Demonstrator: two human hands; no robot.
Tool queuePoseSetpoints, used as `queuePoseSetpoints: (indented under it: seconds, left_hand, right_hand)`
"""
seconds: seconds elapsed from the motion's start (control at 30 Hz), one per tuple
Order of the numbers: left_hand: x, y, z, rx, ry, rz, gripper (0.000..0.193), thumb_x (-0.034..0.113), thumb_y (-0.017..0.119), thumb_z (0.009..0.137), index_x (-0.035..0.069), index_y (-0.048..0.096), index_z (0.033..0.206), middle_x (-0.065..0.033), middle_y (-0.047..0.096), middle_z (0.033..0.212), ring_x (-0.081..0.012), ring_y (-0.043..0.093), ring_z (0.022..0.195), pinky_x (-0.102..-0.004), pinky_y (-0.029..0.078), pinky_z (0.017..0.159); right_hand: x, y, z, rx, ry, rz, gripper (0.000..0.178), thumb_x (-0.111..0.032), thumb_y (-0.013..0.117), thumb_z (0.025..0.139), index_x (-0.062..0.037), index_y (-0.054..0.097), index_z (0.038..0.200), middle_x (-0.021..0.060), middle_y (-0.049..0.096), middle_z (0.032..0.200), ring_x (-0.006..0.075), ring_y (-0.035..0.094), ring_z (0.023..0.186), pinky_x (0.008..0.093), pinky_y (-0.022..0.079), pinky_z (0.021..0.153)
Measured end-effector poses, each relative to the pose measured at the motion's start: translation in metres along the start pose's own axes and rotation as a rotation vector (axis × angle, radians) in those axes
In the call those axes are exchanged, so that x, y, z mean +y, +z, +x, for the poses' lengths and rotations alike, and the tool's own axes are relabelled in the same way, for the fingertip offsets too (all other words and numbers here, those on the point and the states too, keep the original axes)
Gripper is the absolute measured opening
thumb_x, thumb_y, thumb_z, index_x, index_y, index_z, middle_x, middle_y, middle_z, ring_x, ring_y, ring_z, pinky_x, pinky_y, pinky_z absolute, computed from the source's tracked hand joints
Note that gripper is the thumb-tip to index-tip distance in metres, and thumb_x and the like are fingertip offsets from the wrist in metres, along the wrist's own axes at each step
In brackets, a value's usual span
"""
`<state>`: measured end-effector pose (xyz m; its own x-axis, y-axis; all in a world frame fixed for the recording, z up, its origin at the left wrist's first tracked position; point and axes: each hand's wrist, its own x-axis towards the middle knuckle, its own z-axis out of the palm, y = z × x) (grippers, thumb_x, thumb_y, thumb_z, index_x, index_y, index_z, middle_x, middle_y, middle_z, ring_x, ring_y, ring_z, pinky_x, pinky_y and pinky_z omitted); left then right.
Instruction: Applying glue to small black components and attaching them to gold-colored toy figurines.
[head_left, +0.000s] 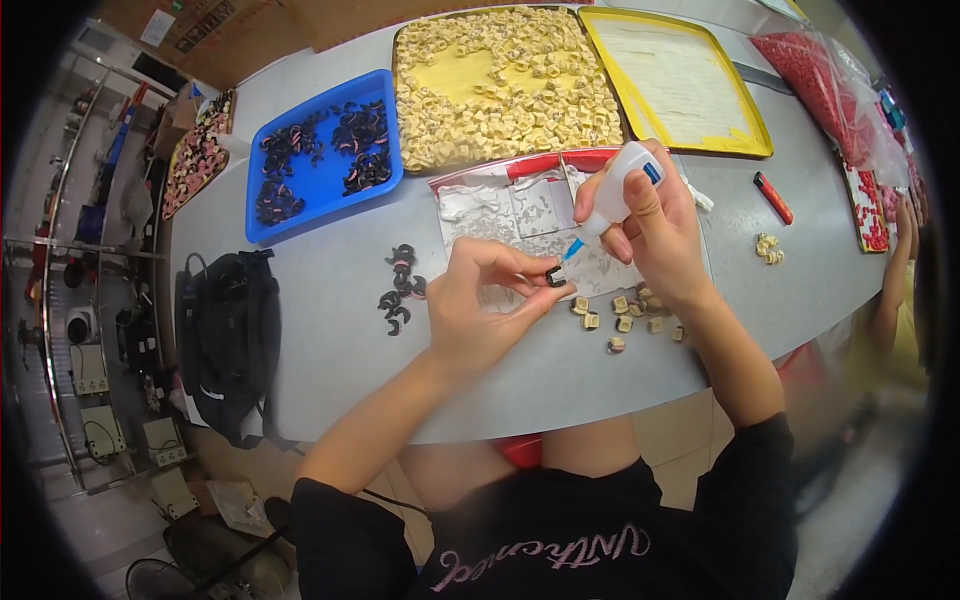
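Between thumb and forefinger, my left hand (478, 300) pinches a small black curved piece (555, 277). My right hand (662, 232) is wrapped round a white squeeze bottle (618, 185), tilted so its blue nozzle (573, 249) points down at the black piece. Whether the tip touches the piece I cannot tell. Beneath both hands lies a stained white sheet with red edging (470, 215). Several small cream blocks (624, 324) lie beside my right wrist. Left of my left hand is a loose cluster of black curved pieces (401, 283).
A blue tray (258, 170) holds more black pieces. Behind the sheet stands a yellow tray (402, 60) full of cream blocks, with another yellow tray (765, 140) beside it. A red cutter (773, 198) lies at right; a black bag (228, 340) sits at the left edge. Another person's arm (893, 285) shows far right.
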<state>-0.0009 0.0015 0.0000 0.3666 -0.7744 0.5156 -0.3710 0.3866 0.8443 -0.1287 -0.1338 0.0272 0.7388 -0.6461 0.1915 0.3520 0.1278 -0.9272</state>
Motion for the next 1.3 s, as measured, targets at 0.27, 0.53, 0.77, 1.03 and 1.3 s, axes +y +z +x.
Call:
queuePoseSetpoints:
  seconds: [0.27,0.53,0.77,1.03,1.3]
  left_hand:
    - [-0.001,-0.001,0.000,-0.005,0.006,-0.011,0.040,-0.003,0.077,0.069,0.001,0.042,0.089,-0.0153,0.064,0.082,-0.0150,0.067,0.073,-0.0232,0.057,0.060]
    - [0.000,-0.001,0.000,0.000,0.007,-0.006,0.041,-0.003,0.077,0.069,0.000,0.042,0.090,-0.0152,0.065,0.082,-0.0146,0.067,0.072,-0.0232,0.057,0.060]
    - [-0.001,-0.001,0.000,-0.006,0.005,-0.015,0.041,-0.003,0.077,0.069,0.000,0.042,0.090,-0.0153,0.065,0.083,-0.0148,0.067,0.072,-0.0228,0.056,0.060]
    - [0.003,-0.003,0.006,0.045,0.045,0.085,0.052,-0.009,0.076,0.066,0.005,0.036,0.096,-0.0162,0.063,0.087,-0.0150,0.062,0.072,-0.0225,0.051,0.056]
    - [0.001,-0.016,0.009,0.190,0.066,0.107,0.048,-0.004,0.077,0.069,0.006,0.038,0.095,-0.0147,0.065,0.090,-0.0119,0.060,0.068,-0.0195,0.046,0.054]
  right_hand:
    - [-0.002,-0.001,0.000,0.010,0.002,-0.032,0.031,-0.034,0.045,0.096,-0.0050,0.037,0.101,0.0152,0.061,0.082,0.0065,0.041,0.047,0.0172,0.034,0.043]
    - [-0.003,-0.001,0.001,0.018,-0.015,-0.034,0.032,-0.035,0.046,0.096,-0.0045,0.037,0.101,0.0148,0.061,0.080,0.0062,0.040,0.047,0.0170,0.033,0.043]
    - [-0.005,-0.005,0.001,0.030,-0.031,-0.049,0.031,-0.034,0.045,0.096,-0.0040,0.038,0.101,0.0148,0.061,0.081,0.0061,0.040,0.047,0.0163,0.032,0.042]
    - [-0.050,-0.052,0.017,0.286,-0.350,-0.037,0.037,-0.042,0.046,0.094,-0.0056,0.046,0.103,0.0179,0.059,0.111,0.0106,0.051,0.082,0.0216,0.039,0.078]
    - [-0.039,-0.056,-0.020,0.220,-0.125,-0.738,0.025,-0.008,0.061,0.087,-0.0010,0.045,0.104,0.0092,0.058,0.096,0.0167,0.060,0.089,0.0315,0.048,0.078]
